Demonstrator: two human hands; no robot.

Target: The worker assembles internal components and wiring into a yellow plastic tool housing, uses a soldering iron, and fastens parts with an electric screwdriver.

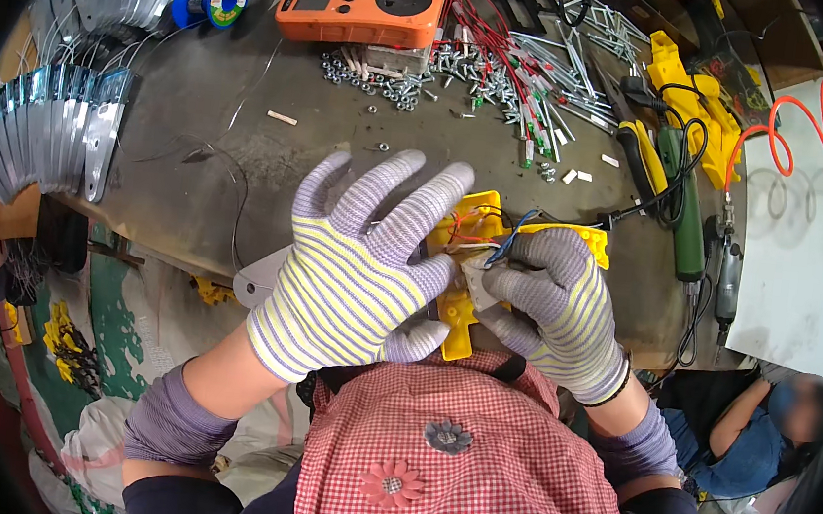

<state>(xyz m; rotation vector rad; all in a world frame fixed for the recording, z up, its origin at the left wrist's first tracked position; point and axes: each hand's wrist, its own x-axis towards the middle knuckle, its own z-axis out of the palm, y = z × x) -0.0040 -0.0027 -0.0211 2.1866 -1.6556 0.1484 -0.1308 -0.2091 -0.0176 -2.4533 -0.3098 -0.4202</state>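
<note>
Both hands wear striped knit gloves. My left hand (356, 267) is open, its fingers spread over the left side of a yellow plastic housing (460, 333). Fingers of my right hand (560, 306) are closed around a small white plastic block (476, 281), which sits against the housing and is partly covered by them. Blue, black, white and orange wires (473, 240) run through the housing beside the block. Under my left hand, the rounded end of a metal plate (256, 282) sticks out at the table's near edge.
An orange meter (361, 7) stands at the back, near loose screws and nuts (379, 80). Metal blades (53, 123) fan out at left, by a blue solder spool (210, 2). At right are a green-handled tool (688, 214), an air tool (728, 278) and a person (752, 429).
</note>
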